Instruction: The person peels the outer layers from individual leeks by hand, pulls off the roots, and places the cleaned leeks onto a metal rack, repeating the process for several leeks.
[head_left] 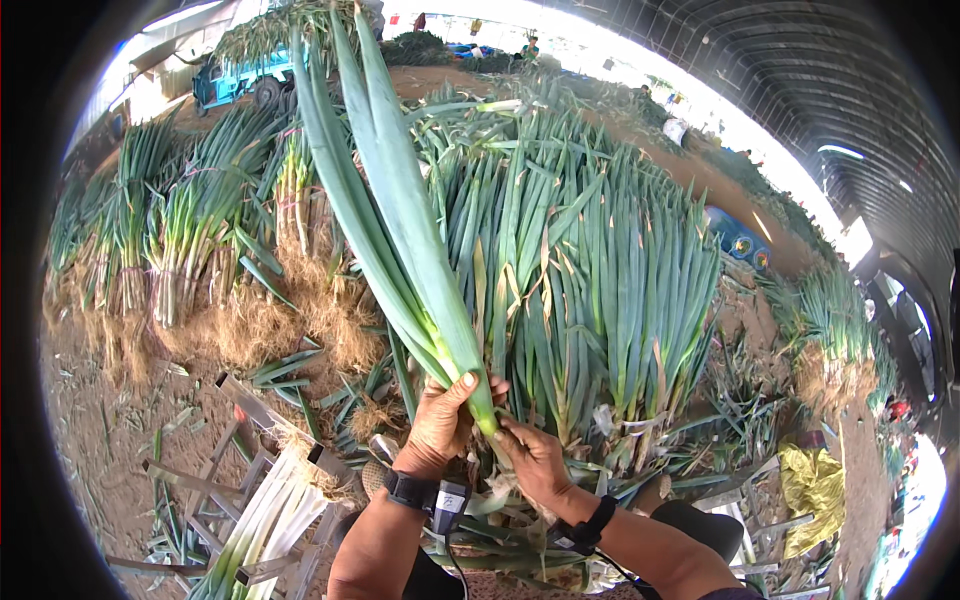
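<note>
Between the two hands, a tall green leek (400, 210) stands upright, its leaves fanning up and away. The left hand (440, 425) is clamped around its stalk, and the right hand (535, 460), just beside, pinches the stalk's lower side. Beyond the hands lies a big heap of leeks (600, 270). Down-left of the left hand, peeled white leeks (265, 515) rest on a metal rack (250, 410).

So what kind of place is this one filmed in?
Probably a farm sorting shed under an arched roof: bundled green onions heaped on the dirt floor, both hands gripping one stalk, a blue vehicle behind.
</note>
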